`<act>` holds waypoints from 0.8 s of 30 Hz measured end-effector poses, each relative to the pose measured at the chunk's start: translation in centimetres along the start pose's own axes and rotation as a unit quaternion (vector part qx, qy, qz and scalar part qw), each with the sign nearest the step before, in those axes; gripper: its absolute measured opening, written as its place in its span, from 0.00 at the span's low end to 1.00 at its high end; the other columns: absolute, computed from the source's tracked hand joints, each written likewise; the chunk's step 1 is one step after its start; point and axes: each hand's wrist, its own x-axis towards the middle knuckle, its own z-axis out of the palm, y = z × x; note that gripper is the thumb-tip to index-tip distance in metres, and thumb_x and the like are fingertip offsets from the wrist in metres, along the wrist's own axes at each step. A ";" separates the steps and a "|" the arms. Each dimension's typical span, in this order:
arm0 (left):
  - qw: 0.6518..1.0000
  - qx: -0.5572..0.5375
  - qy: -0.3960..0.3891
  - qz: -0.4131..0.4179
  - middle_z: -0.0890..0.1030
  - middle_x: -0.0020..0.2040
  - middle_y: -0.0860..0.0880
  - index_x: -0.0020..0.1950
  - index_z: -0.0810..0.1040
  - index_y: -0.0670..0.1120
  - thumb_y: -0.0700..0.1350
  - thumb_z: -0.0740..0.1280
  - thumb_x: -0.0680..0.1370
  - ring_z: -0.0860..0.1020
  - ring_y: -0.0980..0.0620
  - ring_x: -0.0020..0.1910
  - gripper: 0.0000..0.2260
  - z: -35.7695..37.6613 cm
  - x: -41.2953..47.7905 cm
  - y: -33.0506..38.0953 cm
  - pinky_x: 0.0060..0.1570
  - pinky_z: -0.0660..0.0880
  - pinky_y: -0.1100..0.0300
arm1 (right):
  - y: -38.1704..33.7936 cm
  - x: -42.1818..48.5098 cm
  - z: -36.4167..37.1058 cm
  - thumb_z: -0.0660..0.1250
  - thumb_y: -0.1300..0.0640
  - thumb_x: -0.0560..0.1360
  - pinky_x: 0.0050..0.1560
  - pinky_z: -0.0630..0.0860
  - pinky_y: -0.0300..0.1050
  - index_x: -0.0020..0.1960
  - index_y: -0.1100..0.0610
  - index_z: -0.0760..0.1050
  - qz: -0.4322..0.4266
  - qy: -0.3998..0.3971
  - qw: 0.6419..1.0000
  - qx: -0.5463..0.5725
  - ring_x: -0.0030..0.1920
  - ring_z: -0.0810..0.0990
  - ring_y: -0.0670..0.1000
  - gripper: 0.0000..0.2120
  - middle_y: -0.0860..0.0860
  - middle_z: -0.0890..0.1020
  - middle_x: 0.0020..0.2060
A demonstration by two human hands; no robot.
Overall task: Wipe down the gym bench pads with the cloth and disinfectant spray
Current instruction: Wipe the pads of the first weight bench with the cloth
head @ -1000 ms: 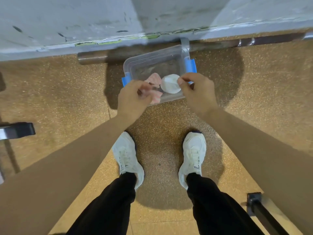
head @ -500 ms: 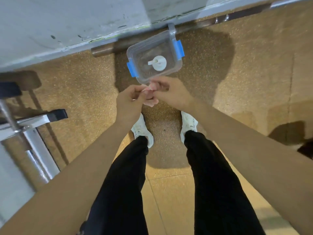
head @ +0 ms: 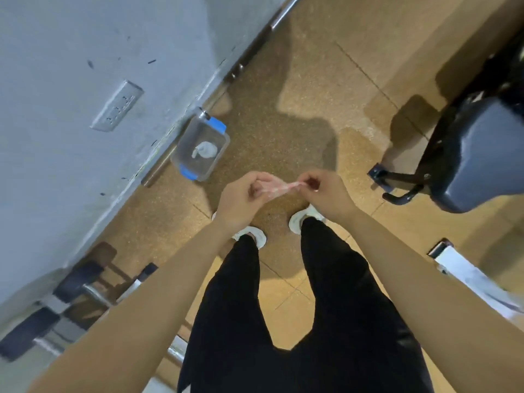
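Okay, left hand (head: 241,195) and right hand (head: 326,191) each pinch one end of the pink cloth (head: 279,187), stretched between them above the shoes; it is likely thin, limp and light, best gripped by its edges. Clear tub (head: 192,165) with spray bottle (head: 206,150) sits left by the wall, bench pad (head: 482,160) right, its frame foot (head: 397,177) in the way.

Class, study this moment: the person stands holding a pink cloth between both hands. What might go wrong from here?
1. The left hand and right hand both grip the cloth while the spray bottle sits in the clear box on the floor; the bench pad may get wiped dry.
2. The cloth is twisted thin, so it may cover little pad.
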 end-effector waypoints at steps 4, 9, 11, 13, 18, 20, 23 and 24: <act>0.982 0.168 -0.068 0.045 0.81 0.48 0.54 0.59 0.84 0.52 0.44 0.71 0.77 0.78 0.56 0.43 0.11 3.6 0.2 5.1 0.45 0.77 0.55 | 3.9 -6.0 -5.6 0.73 0.63 0.75 0.43 0.75 0.43 0.42 0.45 0.80 0.042 0.105 0.989 0.098 0.39 0.77 0.45 0.12 0.47 0.82 0.38; 0.970 0.227 -0.069 0.051 0.81 0.44 0.57 0.50 0.85 0.53 0.52 0.70 0.79 0.79 0.54 0.45 0.05 8.8 1.0 12.6 0.47 0.78 0.51 | 8.5 -13.4 -12.5 0.73 0.62 0.76 0.44 0.76 0.38 0.45 0.46 0.82 0.089 0.184 0.967 0.154 0.39 0.78 0.39 0.11 0.49 0.83 0.40; 0.974 0.199 -0.090 0.055 0.82 0.46 0.56 0.50 0.83 0.52 0.52 0.70 0.79 0.80 0.53 0.48 0.05 11.3 2.0 15.9 0.51 0.79 0.49 | 11.1 -15.5 -15.1 0.73 0.61 0.76 0.47 0.78 0.39 0.48 0.49 0.84 0.111 0.207 0.959 0.161 0.42 0.81 0.39 0.07 0.46 0.85 0.42; 0.976 0.173 -0.121 0.054 0.83 0.46 0.56 0.49 0.81 0.52 0.48 0.69 0.81 0.80 0.57 0.47 0.03 14.4 2.9 19.3 0.51 0.78 0.53 | 13.9 -17.0 -17.4 0.71 0.63 0.76 0.47 0.80 0.43 0.51 0.53 0.85 0.136 0.228 0.952 0.152 0.45 0.82 0.43 0.07 0.46 0.85 0.43; 0.970 0.158 -0.175 0.061 0.84 0.44 0.53 0.50 0.82 0.51 0.41 0.68 0.81 0.83 0.50 0.46 0.06 22.4 5.8 26.2 0.51 0.80 0.53 | 19.3 -19.5 -22.5 0.70 0.66 0.77 0.46 0.76 0.35 0.52 0.58 0.84 0.197 0.337 0.906 0.165 0.46 0.82 0.49 0.08 0.50 0.84 0.44; 0.963 0.170 -0.191 0.082 0.84 0.42 0.52 0.49 0.83 0.52 0.41 0.68 0.81 0.83 0.50 0.44 0.06 25.3 7.2 28.5 0.47 0.79 0.56 | 21.8 -20.1 -23.7 0.72 0.66 0.75 0.48 0.79 0.39 0.53 0.59 0.84 0.204 0.392 0.881 0.169 0.46 0.83 0.52 0.08 0.51 0.84 0.44; 0.948 0.198 -0.229 0.095 0.83 0.39 0.53 0.50 0.83 0.51 0.44 0.69 0.82 0.82 0.55 0.41 0.04 29.3 9.7 30.8 0.44 0.76 0.64 | 25.0 -20.2 -24.6 0.73 0.64 0.75 0.50 0.81 0.50 0.52 0.58 0.85 0.246 0.424 0.845 0.214 0.45 0.83 0.54 0.07 0.52 0.85 0.43; 0.944 0.210 -0.236 0.097 0.83 0.39 0.53 0.51 0.84 0.50 0.44 0.69 0.82 0.81 0.57 0.40 0.04 30.6 10.5 31.4 0.43 0.75 0.66 | 25.8 -20.0 -24.9 0.72 0.63 0.75 0.49 0.80 0.50 0.51 0.57 0.85 0.259 0.424 0.836 0.234 0.45 0.83 0.53 0.06 0.52 0.85 0.43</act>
